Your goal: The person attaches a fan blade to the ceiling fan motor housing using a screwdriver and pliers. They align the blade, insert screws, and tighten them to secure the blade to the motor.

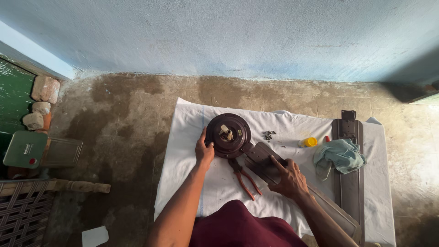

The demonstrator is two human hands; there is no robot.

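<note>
A round, dark brown metal fan motor housing lay on a white cloth spread over a stained, mottled concrete floor, near the cloth's far left corner. Its top was dished, with concentric ridges and a pale fitting at the hub. The left hand was curled around the housing's left rim, fingers on the edge and thumb up the side. A long, flat brown fan blade ran from the housing toward the person, and the right hand lay closed over it, fingers pressing down on its broad face. Pliers with orange-red handles rested on the cloth between the two hands, just under the housing's near rim. Farther right lay a small cluster of dark screws, a small bottle with a yellow cap, a crumpled pale green rag and a second brown blade lying lengthwise beneath the rag.
</note>
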